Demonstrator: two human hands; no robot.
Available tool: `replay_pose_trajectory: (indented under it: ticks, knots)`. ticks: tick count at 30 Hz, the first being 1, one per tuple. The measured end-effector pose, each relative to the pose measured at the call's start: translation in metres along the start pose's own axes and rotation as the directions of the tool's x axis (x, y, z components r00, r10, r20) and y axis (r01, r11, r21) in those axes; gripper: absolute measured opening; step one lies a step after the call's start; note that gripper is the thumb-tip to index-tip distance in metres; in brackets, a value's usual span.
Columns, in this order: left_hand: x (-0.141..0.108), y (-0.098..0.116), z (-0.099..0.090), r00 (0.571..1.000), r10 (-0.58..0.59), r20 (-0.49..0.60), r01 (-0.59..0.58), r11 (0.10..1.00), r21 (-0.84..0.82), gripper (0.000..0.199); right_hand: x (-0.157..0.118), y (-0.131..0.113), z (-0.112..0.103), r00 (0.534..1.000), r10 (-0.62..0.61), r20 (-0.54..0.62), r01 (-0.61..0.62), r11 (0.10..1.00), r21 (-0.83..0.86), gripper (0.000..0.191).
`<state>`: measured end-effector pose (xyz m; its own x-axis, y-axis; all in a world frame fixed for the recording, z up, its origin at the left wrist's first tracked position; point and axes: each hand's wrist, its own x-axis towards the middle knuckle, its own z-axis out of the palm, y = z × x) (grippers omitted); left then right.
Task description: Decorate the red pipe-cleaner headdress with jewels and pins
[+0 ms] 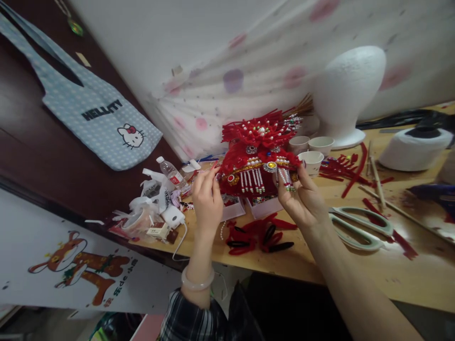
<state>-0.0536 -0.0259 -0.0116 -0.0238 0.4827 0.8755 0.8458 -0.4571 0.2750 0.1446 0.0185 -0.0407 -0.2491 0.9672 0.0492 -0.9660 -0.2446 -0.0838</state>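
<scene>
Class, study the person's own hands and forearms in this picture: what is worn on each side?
The left hand is ungloved, with a smooth, pale, ring-shaped bangle at the wrist and a dark plaid sleeve with whitish lines below it. The right hand is ungloved too; its forearm shows no sleeve or bracelet.

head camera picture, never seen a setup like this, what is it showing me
There is no robot here, just a person's bare hands. This single picture comes from a camera worn on their head, looking forward and down. The left hand and right hand hold a red beaded ornament up between them, one at each side. On the wooden table lie scissors and red pieces; paper cups, a plastic bottle and a white head form stand further back.
</scene>
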Motion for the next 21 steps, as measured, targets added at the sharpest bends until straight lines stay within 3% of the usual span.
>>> replay_pose_trajectory:
  ticks: [15,21]
  knots:
    - [-0.001,-0.001,0.002,0.993,-0.098,-0.073,0.086,0.986,-0.145,0.020,-0.003,-0.003,0.001,1.000,0.023,-0.005,-0.022,1.000,0.008,0.036]
    - [-0.010,-0.008,0.001,0.983,-0.144,-0.118,0.126,0.982,-0.143,0.037,-0.005,-0.004,0.003,1.000,0.016,-0.014,-0.016,1.000,-0.005,0.041]
